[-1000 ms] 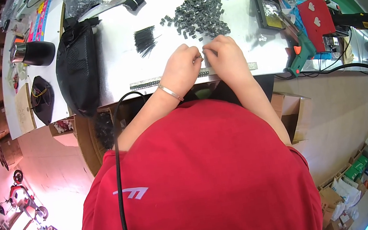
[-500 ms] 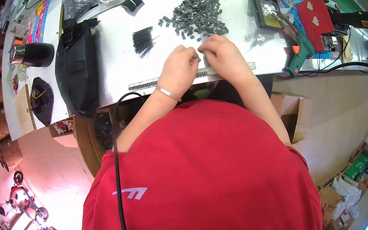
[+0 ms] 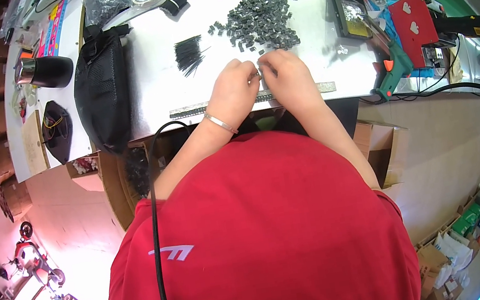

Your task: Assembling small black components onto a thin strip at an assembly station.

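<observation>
Over the near part of the white table my left hand (image 3: 235,90) has its fingers pinched, closed on something too small to make out. Close by on its right, my right hand (image 3: 290,79) is curled in a pinch too, its fingertips almost meeting the left ones; what it holds is hidden. Under my wrists lies a long narrow strip (image 3: 325,87) with a row of small black parts (image 3: 186,113) along it. Beyond my hands is a heap of small black blocks (image 3: 261,19). To its left lies a bundle of thin black rods or wires (image 3: 189,54).
A black mesh bag (image 3: 102,93) and a dark cup (image 3: 48,71) are at the left. At the right stand a green glue gun (image 3: 395,69), a red box (image 3: 412,21) and a dark tray (image 3: 351,12). A black cable (image 3: 157,249) runs down over my shirt.
My right hand has shifted slightly, its fingers curling closer to the left hand's fingertips. My left hand stays almost in place, and the view has moved a little.
</observation>
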The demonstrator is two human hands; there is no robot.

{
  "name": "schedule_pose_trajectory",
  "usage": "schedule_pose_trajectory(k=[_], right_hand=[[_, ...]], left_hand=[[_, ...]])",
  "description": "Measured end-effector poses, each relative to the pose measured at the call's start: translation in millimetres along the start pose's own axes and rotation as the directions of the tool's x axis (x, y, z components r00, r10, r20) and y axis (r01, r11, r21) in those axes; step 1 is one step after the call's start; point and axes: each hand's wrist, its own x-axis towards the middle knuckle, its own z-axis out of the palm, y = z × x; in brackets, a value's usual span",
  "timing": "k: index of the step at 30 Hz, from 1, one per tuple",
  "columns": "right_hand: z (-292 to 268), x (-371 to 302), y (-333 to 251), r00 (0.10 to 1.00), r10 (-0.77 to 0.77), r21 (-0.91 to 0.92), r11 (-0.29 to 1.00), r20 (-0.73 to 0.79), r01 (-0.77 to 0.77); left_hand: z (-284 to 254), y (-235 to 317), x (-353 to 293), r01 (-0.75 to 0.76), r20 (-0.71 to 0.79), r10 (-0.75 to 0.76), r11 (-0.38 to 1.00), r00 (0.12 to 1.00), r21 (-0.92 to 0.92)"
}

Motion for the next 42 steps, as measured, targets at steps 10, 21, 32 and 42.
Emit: schedule_pose_trajectory(k=[10, 21, 32, 42], right_hand=[[-16, -7, -24, 0.992, 0.102, 0.027, 0.994, 0.074, -0.104], [-18, -10, 0, 0.960, 0.231, -0.026, 0.973, 0.158, -0.230], [-16, -2, 1, 0.984, 0.037, 0.080, 0.995, 0.173, -0.052], [-8, -19, -16, 0.981, 0.175, 0.257, 0.947, 0.081, -0.190]], left_hand=[[1, 7, 1, -0.011, -0.031, 0.010, 0.999, 0.999, -0.041], [-4, 5, -1, -0.034, 0.052, 0.033, 0.999, 0.998, 0.027], [-3, 4, -3, -0.044, 0.047, 0.042, 0.999, 0.998, 0.033], [-4, 7, -3, -0.039, 0.047, 0.038, 0.999, 0.998, 0.027]])
